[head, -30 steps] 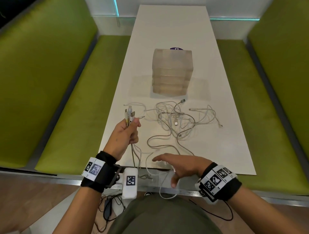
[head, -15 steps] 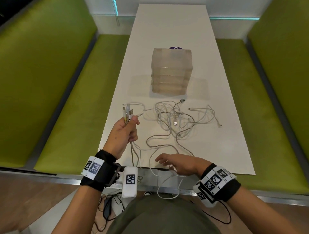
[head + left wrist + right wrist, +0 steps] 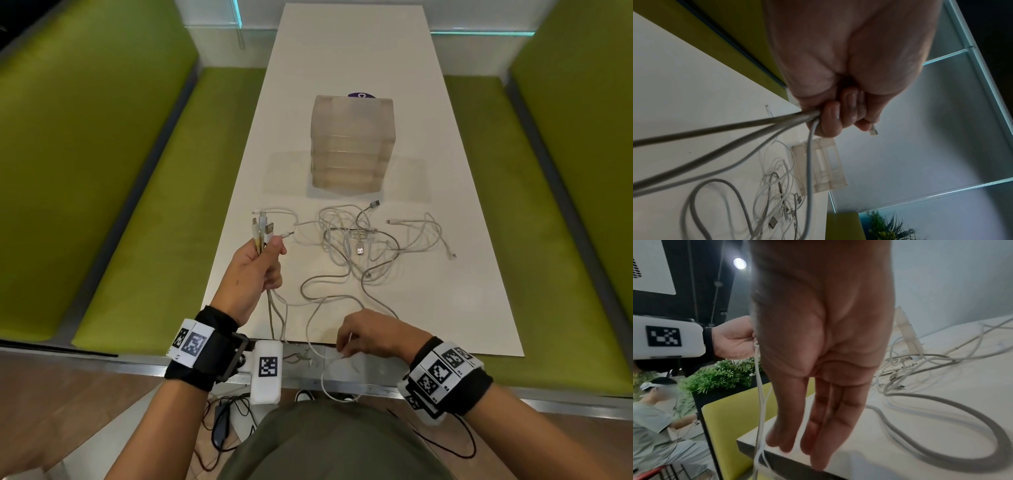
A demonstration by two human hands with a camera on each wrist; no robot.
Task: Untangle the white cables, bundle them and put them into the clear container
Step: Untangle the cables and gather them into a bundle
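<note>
Several white cables (image 3: 359,240) lie tangled on the white table (image 3: 346,51), in front of the clear container (image 3: 351,144), a closed stack of drawers. My left hand (image 3: 260,270) grips a bunch of cable ends upright, plugs (image 3: 262,228) sticking out above the fist; in the left wrist view the cables (image 3: 735,128) run out under the curled fingers (image 3: 834,120). My right hand (image 3: 363,337) is at the table's near edge, its straight fingers (image 3: 818,418) pointing down over the rim. A thin cable (image 3: 758,394) hangs beside them.
Green benches (image 3: 164,212) run along both sides of the table. A loop of thin cable (image 3: 329,387) hangs below the near edge. Dark cords (image 3: 222,421) lie on the floor under it. A thick grey cable loop (image 3: 962,451) lies on the table next to my right hand.
My right hand has drawn back to the table's near edge and turned its fingers down over the rim. The left hand holds its bunch almost still.
</note>
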